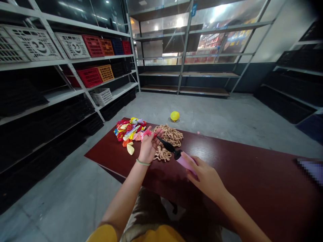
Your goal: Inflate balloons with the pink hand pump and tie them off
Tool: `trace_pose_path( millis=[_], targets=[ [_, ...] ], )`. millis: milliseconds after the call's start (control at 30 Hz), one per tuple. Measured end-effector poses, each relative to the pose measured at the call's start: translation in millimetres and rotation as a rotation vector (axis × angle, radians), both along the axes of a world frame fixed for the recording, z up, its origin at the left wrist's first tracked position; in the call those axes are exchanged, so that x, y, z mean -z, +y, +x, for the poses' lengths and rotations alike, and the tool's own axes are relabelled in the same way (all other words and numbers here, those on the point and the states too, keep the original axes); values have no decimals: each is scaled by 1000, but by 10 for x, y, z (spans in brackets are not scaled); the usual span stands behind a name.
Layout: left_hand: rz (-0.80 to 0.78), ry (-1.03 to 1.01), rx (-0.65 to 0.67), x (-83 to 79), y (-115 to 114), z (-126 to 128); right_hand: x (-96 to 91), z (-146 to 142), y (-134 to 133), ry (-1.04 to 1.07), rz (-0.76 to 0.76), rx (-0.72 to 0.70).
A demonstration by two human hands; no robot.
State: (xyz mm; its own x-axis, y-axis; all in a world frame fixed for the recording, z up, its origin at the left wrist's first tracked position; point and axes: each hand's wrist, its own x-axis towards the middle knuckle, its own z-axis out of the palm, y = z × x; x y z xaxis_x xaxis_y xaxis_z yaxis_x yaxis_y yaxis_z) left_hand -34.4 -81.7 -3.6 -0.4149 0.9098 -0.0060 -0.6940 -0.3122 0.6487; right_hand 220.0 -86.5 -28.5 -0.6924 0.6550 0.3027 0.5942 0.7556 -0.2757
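My right hand (202, 171) is wrapped round the pink body of a hand balloon pump (185, 162), whose black tapered nozzle points away to the left. At the nozzle's tip, my left hand (149, 146) pinches a pinkish-red balloon (147, 133), limp and not inflated. Its other fingers are loosely stretched, and a pale green band circles the wrist. Beyond that hand lies a heap of limp balloons (130, 129) in many colours. A tangled pile of tan, cord-like pieces (171, 134) sits behind the nozzle, partly covered by my left hand and the pump.
The dark red table (227, 161) stretches away to the right. An inflated yellow balloon (175, 116) rests on the grey floor (212, 114) past the far edge. Shelves with plastic crates (92, 77) stand at left, and a metal rack (180, 67) stands at the back.
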Motion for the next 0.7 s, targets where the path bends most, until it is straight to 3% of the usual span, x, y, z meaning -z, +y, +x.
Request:
trace_pose_path(
  millis=[700],
  targets=[
    [-30, 101, -10, 30, -63, 187, -10, -217, -114, 53, -130, 33]
  ],
)
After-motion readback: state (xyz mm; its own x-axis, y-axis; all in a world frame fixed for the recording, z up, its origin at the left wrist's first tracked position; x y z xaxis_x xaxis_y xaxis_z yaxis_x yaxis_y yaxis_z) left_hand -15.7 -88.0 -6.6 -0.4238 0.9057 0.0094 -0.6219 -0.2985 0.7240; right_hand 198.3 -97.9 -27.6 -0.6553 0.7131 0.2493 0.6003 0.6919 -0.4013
